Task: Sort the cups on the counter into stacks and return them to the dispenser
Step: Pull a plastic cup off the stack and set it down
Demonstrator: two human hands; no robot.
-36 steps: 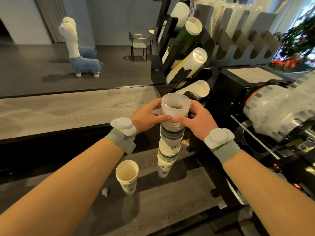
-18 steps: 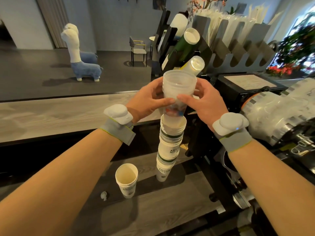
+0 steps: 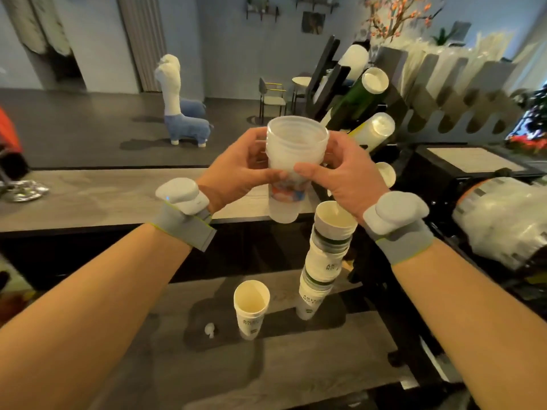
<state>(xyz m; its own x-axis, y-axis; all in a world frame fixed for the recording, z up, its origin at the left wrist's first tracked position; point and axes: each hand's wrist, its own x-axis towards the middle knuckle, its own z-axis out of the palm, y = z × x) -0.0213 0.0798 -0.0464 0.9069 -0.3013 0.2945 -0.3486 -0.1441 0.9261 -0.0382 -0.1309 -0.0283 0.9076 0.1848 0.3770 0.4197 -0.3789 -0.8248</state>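
Clear cup (image 3: 291, 167) lifted off paper stack (image 3: 324, 258), upright, both hands (image 3: 340, 170)

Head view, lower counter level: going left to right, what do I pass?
Small white scrap → single paper cup → leaning stack of paper cups. The plastic cup, held above in the left hand and right hand, is left out.

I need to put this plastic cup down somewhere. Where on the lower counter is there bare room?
The lower counter is bare in front of the single paper cup and the paper cup stack, toward you. It is crowded on the right, where the stack stands beside the dark machine. A small white scrap lies left of the single cup.
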